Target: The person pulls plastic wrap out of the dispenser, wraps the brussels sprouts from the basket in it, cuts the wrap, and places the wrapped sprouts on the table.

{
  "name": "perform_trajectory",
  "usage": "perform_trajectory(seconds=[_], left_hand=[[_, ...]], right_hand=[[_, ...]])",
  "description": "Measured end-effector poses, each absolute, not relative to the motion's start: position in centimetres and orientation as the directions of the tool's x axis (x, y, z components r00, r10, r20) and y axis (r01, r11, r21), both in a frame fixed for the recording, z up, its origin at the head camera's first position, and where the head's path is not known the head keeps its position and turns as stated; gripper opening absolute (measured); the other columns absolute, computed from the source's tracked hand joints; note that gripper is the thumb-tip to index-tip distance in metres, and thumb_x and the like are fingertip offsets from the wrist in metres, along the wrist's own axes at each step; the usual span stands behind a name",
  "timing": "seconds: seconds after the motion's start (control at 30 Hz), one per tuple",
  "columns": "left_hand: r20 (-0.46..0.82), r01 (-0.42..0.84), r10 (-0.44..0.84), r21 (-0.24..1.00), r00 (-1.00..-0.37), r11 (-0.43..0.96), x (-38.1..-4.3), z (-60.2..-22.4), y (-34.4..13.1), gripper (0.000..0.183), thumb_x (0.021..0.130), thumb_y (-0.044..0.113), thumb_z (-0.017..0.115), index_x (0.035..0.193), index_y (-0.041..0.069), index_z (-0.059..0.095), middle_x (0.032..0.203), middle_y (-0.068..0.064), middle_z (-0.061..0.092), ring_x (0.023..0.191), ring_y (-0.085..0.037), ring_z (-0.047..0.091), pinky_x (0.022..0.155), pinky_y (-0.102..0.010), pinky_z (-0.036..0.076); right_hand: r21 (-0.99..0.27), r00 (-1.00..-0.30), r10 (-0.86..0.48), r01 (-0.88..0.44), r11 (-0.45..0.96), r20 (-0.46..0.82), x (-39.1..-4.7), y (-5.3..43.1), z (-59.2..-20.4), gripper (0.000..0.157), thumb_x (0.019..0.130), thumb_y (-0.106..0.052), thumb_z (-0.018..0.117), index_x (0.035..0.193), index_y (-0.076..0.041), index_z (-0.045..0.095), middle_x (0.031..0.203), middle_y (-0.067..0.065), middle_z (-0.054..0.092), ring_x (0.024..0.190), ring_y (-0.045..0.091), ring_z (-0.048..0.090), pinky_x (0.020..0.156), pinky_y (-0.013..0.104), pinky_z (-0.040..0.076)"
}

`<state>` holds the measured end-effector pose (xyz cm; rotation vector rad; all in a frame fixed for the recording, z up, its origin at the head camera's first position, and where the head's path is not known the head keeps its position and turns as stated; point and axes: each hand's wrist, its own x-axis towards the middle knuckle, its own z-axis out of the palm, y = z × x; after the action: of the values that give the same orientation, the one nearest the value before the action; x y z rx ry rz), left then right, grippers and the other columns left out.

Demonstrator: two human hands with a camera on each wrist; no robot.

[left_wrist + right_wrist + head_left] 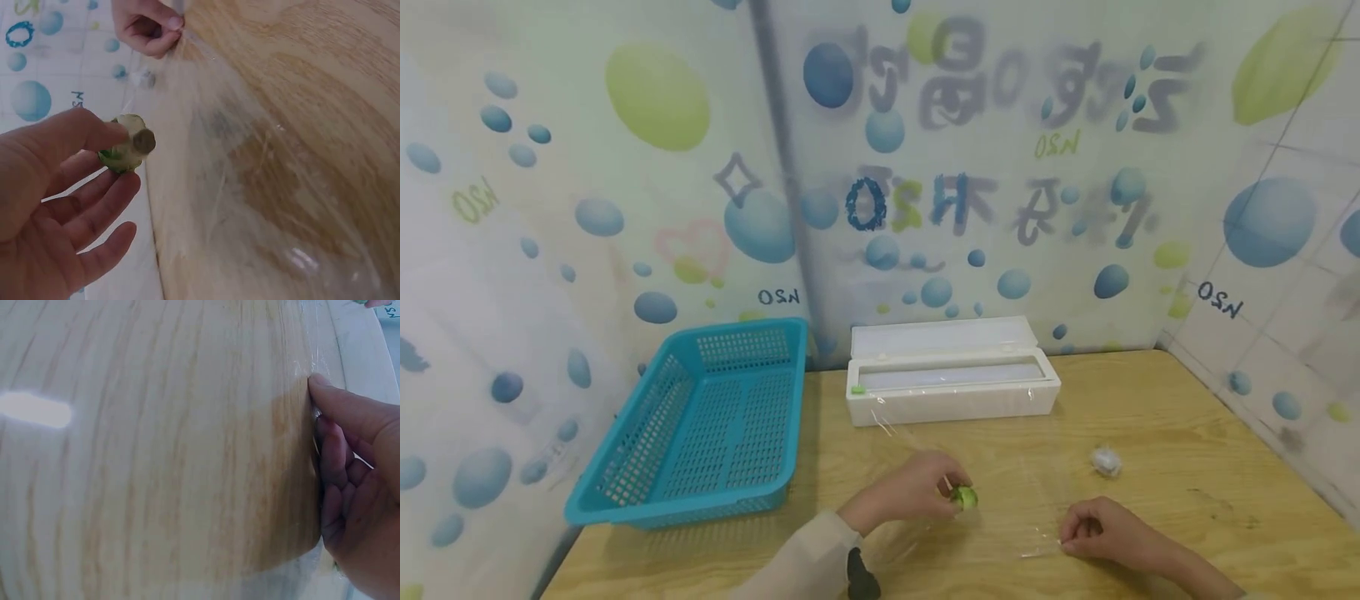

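Note:
My left hand (917, 492) pinches a small green Brussels sprout (965, 498) between thumb and fingers, over the stretched cling film. In the left wrist view, the pale base and brownish cut stem of the sprout (128, 142) face the camera. A clear sheet of cling film (231, 162) runs from the white dispenser box (955, 402) toward the front of the table. At its near right corner, my right hand (1105, 533) grips the film edge between thumb and curled fingers. Up close, the right wrist view shows that hand (362, 456) with film at its thumb tip.
A blue perforated basket (681, 510) stands at the left of the wooden table (1150, 400). The dispenser's lid (943, 335) is raised at the back. A crumpled wad of clear plastic (1106, 461) lies right of the film. A patterned curtain (925, 275) hangs behind.

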<state>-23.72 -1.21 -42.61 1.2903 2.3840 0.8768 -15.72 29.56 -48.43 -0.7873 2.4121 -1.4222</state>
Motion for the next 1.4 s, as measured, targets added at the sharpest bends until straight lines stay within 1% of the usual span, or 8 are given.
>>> perform_trajectory(seconds=[0.23, 0.47, 0.8, 0.9, 1.0, 1.1, 1.23, 1.4], left_hand=[[0.019, 0.654, 0.810, 0.602, -0.586, 0.458, -23.5, -43.5, -0.9, 0.028, 0.076, 0.003, 0.070, 0.103, 0.009, 0.067, 0.094, 0.008, 0.061, 0.081, -0.001, 0.054, 0.069, -0.013, 0.043], [0.007, 0.701, 0.817, 0.519, -0.576, 0.490, -23.6, -44.1, -1.1, 0.029, 0.079, 0.006, 0.070, 0.107, 0.009, 0.067, 0.093, 0.008, 0.058, 0.084, -0.002, 0.051, 0.073, -0.013, 0.042], [-0.017, 0.704, 0.829, 0.518, -0.560, 0.486, -24.3, -44.4, -1.3, 0.032, 0.078, 0.007, 0.071, 0.109, 0.010, 0.065, 0.095, 0.008, 0.057, 0.086, -0.002, 0.051, 0.075, -0.014, 0.041], [-0.018, 0.701, 0.831, 0.527, -0.557, 0.481, -24.2, -44.3, -1.4, 0.033, 0.078, 0.008, 0.072, 0.110, 0.010, 0.064, 0.095, 0.006, 0.057, 0.088, -0.004, 0.053, 0.075, -0.013, 0.042], [-0.023, 0.672, 0.823, 0.563, -0.568, 0.480, -24.0, -43.9, -1.6, 0.034, 0.079, 0.007, 0.070, 0.112, 0.008, 0.063, 0.097, 0.003, 0.057, 0.089, -0.006, 0.056, 0.074, -0.014, 0.043], [-0.031, 0.636, 0.805, 0.595, -0.592, 0.491, -23.8, -43.3, -2.0, 0.033, 0.079, 0.007, 0.069, 0.112, 0.007, 0.063, 0.101, 0.001, 0.059, 0.090, -0.008, 0.058, 0.074, -0.015, 0.044], [-0.026, 0.647, 0.797, 0.569, -0.603, 0.508, -23.5, -42.5, -3.1, 0.027, 0.081, 0.010, 0.068, 0.108, 0.008, 0.065, 0.101, 0.002, 0.061, 0.088, -0.008, 0.058, 0.074, -0.016, 0.044], [-0.053, 0.650, 0.805, 0.560, -0.591, 0.514, -23.2, -42.1, -5.1, 0.012, 0.083, 0.004, 0.065, 0.094, 0.008, 0.067, 0.090, 0.005, 0.060, 0.078, -0.004, 0.057, 0.069, -0.015, 0.044]], right_hand=[[-0.885, -0.823, -0.566, -0.301, 0.354, 0.053, -15.8, 29.6, -48.7, 0.008, 0.086, -0.012, 0.063, 0.084, -0.005, 0.064, 0.072, -0.012, 0.056, 0.060, -0.003, 0.046, 0.048, 0.021, 0.042], [-0.877, -0.825, -0.561, -0.317, 0.362, 0.067, -15.8, 29.5, -48.9, 0.002, 0.085, -0.008, 0.064, 0.083, -0.008, 0.064, 0.071, -0.013, 0.056, 0.060, -0.004, 0.047, 0.047, 0.021, 0.041], [-0.878, -0.830, -0.554, -0.318, 0.359, 0.074, -15.9, 29.3, -48.6, 0.004, 0.084, -0.008, 0.064, 0.082, -0.006, 0.064, 0.069, -0.012, 0.055, 0.059, -0.004, 0.046, 0.047, 0.021, 0.041], [-0.883, -0.830, -0.555, -0.307, 0.355, 0.065, -15.8, 29.4, -48.7, 0.008, 0.085, -0.011, 0.065, 0.082, -0.003, 0.063, 0.069, -0.013, 0.054, 0.059, -0.003, 0.046, 0.047, 0.022, 0.041], [-0.885, -0.829, -0.556, -0.302, 0.355, 0.060, -15.8, 29.4, -48.7, 0.010, 0.085, -0.012, 0.065, 0.083, -0.002, 0.063, 0.070, -0.013, 0.054, 0.060, -0.003, 0.046, 0.047, 0.022, 0.041], [-0.883, -0.829, -0.556, -0.306, 0.357, 0.063, -15.7, 29.3, -48.6, 0.009, 0.084, -0.012, 0.065, 0.082, -0.003, 0.063, 0.070, -0.013, 0.054, 0.060, -0.003, 0.046, 0.047, 0.022, 0.041], [-0.874, -0.831, -0.550, -0.326, 0.360, 0.084, -15.6, 29.2, -48.5, 0.005, 0.083, -0.009, 0.065, 0.081, -0.005, 0.063, 0.069, -0.013, 0.053, 0.059, -0.004, 0.045, 0.046, 0.021, 0.040], [-0.873, -0.835, -0.543, -0.329, 0.361, 0.090, -15.5, 29.1, -48.2, 0.004, 0.084, -0.004, 0.064, 0.081, -0.006, 0.063, 0.068, -0.012, 0.053, 0.059, -0.003, 0.045, 0.046, 0.021, 0.040]])
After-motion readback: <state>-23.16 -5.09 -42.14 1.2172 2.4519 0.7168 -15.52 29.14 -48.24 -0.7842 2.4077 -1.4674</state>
